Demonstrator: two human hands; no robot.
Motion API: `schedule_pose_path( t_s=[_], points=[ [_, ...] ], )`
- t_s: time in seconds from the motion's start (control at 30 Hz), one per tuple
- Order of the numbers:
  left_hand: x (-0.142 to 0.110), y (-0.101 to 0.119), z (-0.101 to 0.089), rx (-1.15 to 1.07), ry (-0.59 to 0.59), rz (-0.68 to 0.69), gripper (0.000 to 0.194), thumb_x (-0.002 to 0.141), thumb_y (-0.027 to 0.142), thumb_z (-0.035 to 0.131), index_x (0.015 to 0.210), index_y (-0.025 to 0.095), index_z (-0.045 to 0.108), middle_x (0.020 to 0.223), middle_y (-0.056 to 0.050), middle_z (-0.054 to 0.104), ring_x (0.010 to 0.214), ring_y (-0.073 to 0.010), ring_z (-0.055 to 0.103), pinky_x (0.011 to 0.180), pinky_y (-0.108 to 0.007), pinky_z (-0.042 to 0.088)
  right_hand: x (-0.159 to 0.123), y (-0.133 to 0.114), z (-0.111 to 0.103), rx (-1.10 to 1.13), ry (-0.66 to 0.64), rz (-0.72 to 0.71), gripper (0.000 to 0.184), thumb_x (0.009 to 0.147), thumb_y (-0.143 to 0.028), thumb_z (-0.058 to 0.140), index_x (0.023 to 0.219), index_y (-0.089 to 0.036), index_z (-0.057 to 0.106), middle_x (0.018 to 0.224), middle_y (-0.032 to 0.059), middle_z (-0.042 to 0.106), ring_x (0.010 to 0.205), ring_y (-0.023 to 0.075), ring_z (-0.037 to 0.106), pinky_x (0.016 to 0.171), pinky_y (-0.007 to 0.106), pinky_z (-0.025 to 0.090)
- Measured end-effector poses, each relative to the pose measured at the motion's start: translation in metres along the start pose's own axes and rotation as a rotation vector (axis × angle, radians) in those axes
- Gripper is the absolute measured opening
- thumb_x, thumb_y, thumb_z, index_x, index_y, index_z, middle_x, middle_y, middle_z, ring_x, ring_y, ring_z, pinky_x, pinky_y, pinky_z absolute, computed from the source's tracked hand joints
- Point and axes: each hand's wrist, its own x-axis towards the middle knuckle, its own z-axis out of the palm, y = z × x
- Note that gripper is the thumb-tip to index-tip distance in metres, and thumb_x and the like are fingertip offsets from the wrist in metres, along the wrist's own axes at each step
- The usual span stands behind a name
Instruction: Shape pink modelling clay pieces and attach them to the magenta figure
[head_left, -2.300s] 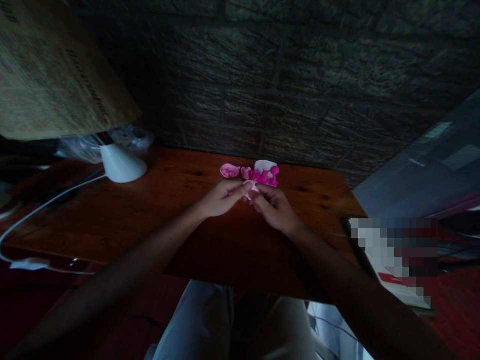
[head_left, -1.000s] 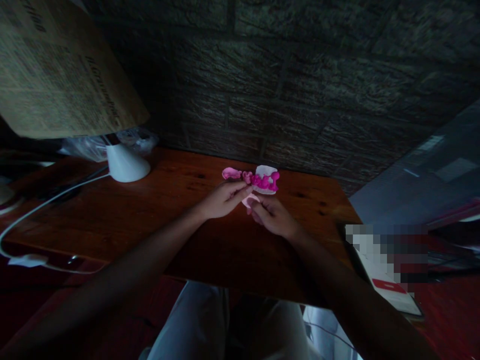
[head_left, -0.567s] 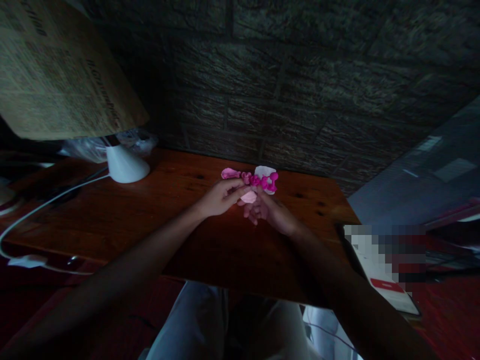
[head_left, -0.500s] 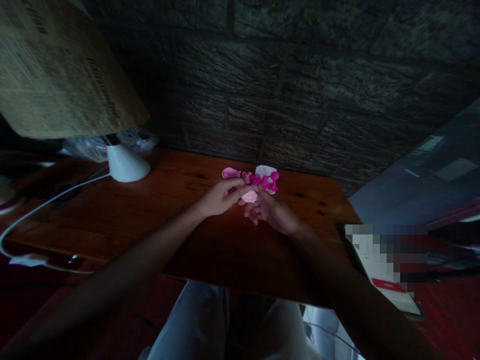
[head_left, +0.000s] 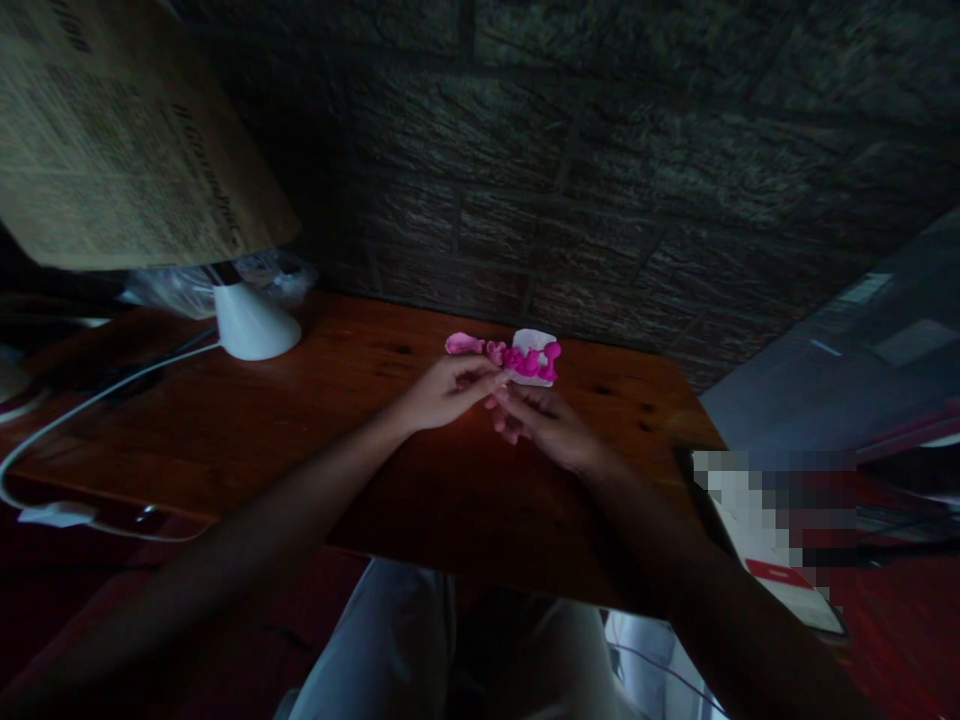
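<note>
Above the wooden desk, my left hand point(head_left: 448, 388) and my right hand point(head_left: 546, 425) meet at the fingertips, thumbs and fingers closed in a pinch. Whatever lies between them is almost wholly hidden; only a tiny pale spot shows. Just beyond the fingers, bright pink lumps point(head_left: 529, 363), soft-looking like modelling clay, lie in a row. Some of them rest on a white sheet point(head_left: 534, 338). A flatter, lighter pink piece point(head_left: 463, 343) sits at the row's left end, behind my left hand.
A lamp with a white cone base point(head_left: 257, 325) and a newsprint shade point(head_left: 142, 150) stands at the left on the desk point(head_left: 360, 345). Its white cable point(head_left: 112, 385) hangs over the edge. A stone wall point(head_left: 480, 150) rises behind. A flat, partly blurred object point(head_left: 795, 590) lies at the right.
The pale pink flat piece seen between my hands has gone from sight behind the fingers. My fingertips have come closer together. The pink lumps beyond lie as before.
</note>
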Motion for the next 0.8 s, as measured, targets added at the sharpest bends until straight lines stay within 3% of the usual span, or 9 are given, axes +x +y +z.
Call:
schedule_pose_path(
  t_s=[0.17, 0.3, 0.63, 0.8],
  points=[
    [-0.001, 0.003, -0.002, 0.203, 0.015, 0.047, 0.034, 0.099, 0.035, 0.054, 0.070, 0.017, 0.058, 0.060, 0.002, 0.056, 0.057, -0.0100, 0.050, 0.054, -0.022, 0.041, -0.004, -0.006, 0.002, -0.329, 0.033, -0.144, 0.046, 0.099, -0.061, 0.051, 0.083, -0.019, 0.062, 0.067, -0.0019, 0.061, 0.054, 0.0092, 0.050, 0.055, 0.026, 0.040],
    [-0.002, 0.007, -0.004, 0.229, -0.003, 0.099, 0.034, 0.101, 0.032, 0.051, 0.070, 0.018, 0.054, 0.060, 0.003, 0.052, 0.057, -0.0103, 0.049, 0.054, -0.022, 0.040, -0.008, -0.011, 0.003, -0.544, 0.096, -0.248, 0.046, 0.103, -0.055, 0.046, 0.076, -0.020, 0.059, 0.062, -0.0020, 0.058, 0.054, 0.0094, 0.052, 0.058, 0.026, 0.041],
    [-0.003, 0.001, -0.004, 0.163, -0.014, 0.116, 0.019, 0.095, 0.029, 0.060, 0.081, 0.017, 0.057, 0.068, 0.004, 0.052, 0.057, -0.0085, 0.046, 0.050, -0.019, 0.037, -0.008, -0.009, 0.000, -0.504, 0.063, -0.238, 0.047, 0.102, -0.058, 0.045, 0.079, -0.019, 0.058, 0.066, -0.0006, 0.062, 0.054, 0.0087, 0.053, 0.055, 0.024, 0.042],
    [-0.002, 0.000, -0.005, 0.078, 0.016, 0.105, 0.014, 0.092, 0.029, 0.065, 0.088, 0.016, 0.064, 0.074, 0.001, 0.060, 0.065, -0.0099, 0.054, 0.058, -0.020, 0.044, -0.008, -0.013, 0.002, -0.468, 0.094, -0.225, 0.042, 0.100, -0.058, 0.050, 0.084, -0.019, 0.059, 0.069, -0.0011, 0.062, 0.056, 0.0089, 0.052, 0.055, 0.024, 0.041]
  ],
)
